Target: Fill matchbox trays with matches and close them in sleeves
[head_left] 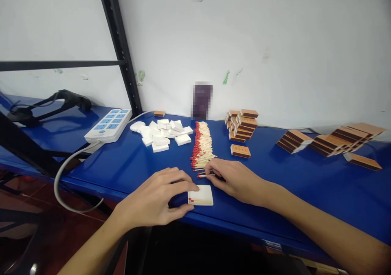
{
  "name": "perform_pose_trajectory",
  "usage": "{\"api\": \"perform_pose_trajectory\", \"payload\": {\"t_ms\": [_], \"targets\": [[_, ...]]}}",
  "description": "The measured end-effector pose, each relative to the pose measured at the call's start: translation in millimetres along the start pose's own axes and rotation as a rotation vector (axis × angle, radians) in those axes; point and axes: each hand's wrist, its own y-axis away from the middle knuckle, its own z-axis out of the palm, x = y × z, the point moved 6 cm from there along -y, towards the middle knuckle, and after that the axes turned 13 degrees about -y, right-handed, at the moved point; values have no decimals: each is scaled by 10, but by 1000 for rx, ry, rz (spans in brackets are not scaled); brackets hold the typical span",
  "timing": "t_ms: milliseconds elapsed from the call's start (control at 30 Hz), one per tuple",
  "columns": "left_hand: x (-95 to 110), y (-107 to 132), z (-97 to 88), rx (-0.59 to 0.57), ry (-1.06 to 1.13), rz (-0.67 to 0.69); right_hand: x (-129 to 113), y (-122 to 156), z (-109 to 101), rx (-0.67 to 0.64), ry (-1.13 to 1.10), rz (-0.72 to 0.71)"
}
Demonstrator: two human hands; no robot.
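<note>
My left hand [161,197] grips a small white matchbox tray [205,193] by its left end, thumb at the near side and a finger on the far side. Two or so red-tipped matches lie in it along the near wall. Just beyond the tray, the fingertips of my right hand [233,179] are pinched on matches [201,175] whose red heads point left; fingers partly hide how many. These are at the near end of a long row of loose matches [204,144], red heads to the left, running back toward the wall.
A heap of white trays [161,135] lies left of the match row. Matchbox sleeves are stacked [244,124] to the right, one sleeve [240,151] before them, more [332,140] farther right. A power strip [108,126] and black shelf post [122,51] stand left. The blue table's front edge [238,230] is close.
</note>
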Motion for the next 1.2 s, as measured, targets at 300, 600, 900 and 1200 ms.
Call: {"api": "perform_pose_trajectory", "payload": {"t_ms": [300, 600, 900, 1200], "targets": [[-17, 11, 11, -35, 64, -45, 23, -2, 41, -55, 79, 56], [-86, 22, 35, -47, 59, -158, -216, 57, 8, 79, -7, -51], [-65, 17, 18, -9, 79, -129, -385, 62, 171, 68, -55, -150], [-30, -4, -5, 27, 11, -54, -214, 65, -55, 216, 29, -60]]}}
